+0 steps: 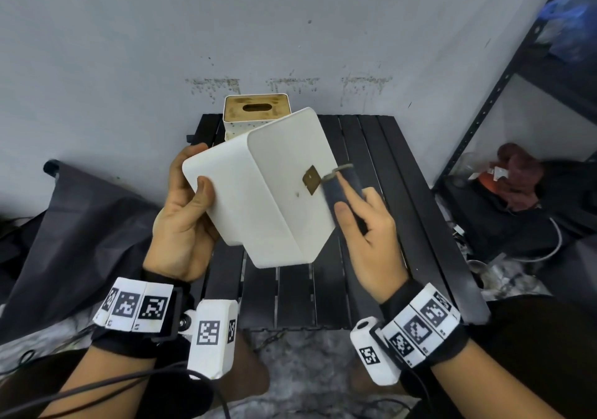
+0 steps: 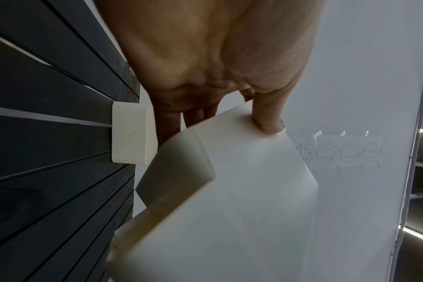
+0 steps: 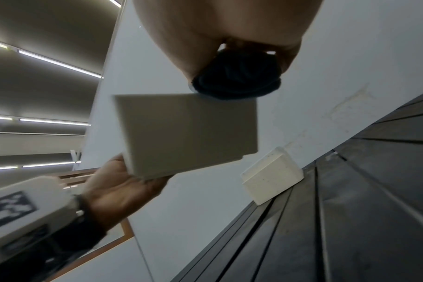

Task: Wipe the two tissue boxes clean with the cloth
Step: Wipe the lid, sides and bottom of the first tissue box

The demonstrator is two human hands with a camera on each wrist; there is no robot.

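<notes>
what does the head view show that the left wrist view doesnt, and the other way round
Only the head view shows the right hand pressing the dark cloth against the held tissue box, the brown patch on that box, the wooden slotted lid of the second tissue box, and the metal shelf.

Only the left wrist view shows the speckled side of the second box close up.

Both show the left hand gripping the held box above the black slatted table.
</notes>
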